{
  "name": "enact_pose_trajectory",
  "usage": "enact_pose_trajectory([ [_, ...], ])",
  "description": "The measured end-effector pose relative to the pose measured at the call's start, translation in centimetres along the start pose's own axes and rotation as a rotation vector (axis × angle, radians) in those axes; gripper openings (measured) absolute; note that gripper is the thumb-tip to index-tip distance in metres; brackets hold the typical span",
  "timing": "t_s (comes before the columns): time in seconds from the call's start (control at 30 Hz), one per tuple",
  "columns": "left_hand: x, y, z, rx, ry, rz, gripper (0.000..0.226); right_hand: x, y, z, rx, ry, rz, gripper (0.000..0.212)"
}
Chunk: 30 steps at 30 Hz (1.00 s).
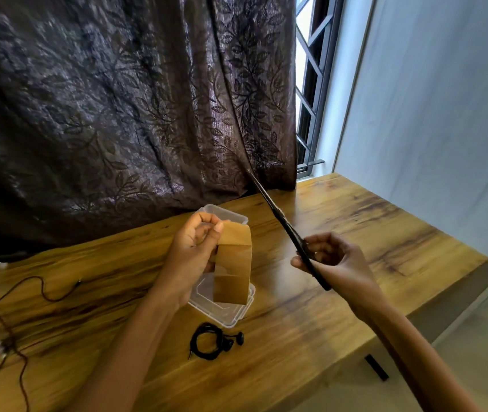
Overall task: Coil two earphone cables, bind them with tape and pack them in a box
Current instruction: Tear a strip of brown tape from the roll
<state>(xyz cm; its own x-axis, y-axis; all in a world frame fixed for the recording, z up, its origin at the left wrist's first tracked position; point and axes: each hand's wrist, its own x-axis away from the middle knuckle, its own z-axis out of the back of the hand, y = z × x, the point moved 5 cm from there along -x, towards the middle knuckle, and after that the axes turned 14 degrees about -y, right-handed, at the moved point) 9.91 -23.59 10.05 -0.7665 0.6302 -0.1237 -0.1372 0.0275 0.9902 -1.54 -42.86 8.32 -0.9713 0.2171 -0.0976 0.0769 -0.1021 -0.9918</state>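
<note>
A dark leaf-patterned curtain [103, 114] hangs beyond both hands, over the far edge of the wooden table [355, 233] beneath them. A window grille [311, 84] shows above the right hand.

A clear plastic box [232, 215] sits just behind the left hand [190, 248], and a second clear plastic part [230, 318], lid or tray, lies below that hand's wrist. The left hand pinches the top of a wide strip of brown tape [233, 263], which hangs down between the two hands. The right hand [331, 260] grips black scissors [281, 221] by the handle, with the blades together and pointing up and away.

The coiled black earphone [210, 341] lies on the table nearer the person than both hands. The loose earphone cable [14, 322] sprawls far left of the left forearm.
</note>
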Motion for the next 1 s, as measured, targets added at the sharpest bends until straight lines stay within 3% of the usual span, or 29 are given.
enact_pose_trajectory([
  [0.13,-0.3,0.5,0.7,-0.018,0.023,-0.013,0.009,-0.6,-2.6,0.1,0.185,-0.098,0.134,0.057],
  [0.33,-0.4,1.6,1.9,-0.015,0.049,-0.017,0.012,-0.8,-3.5,1.8,0.564,-0.291,0.135,0.069],
  [0.67,-0.4,2.9,3.1,-0.027,0.057,-0.013,0.011,-1.7,-2.5,2.1,0.565,-0.534,0.074,0.075],
  [1.0,0.0,3.6,2.5,0.002,-0.051,0.023,0.011,-2.8,-4.3,0.3,0.588,-0.574,0.111,0.076],
])
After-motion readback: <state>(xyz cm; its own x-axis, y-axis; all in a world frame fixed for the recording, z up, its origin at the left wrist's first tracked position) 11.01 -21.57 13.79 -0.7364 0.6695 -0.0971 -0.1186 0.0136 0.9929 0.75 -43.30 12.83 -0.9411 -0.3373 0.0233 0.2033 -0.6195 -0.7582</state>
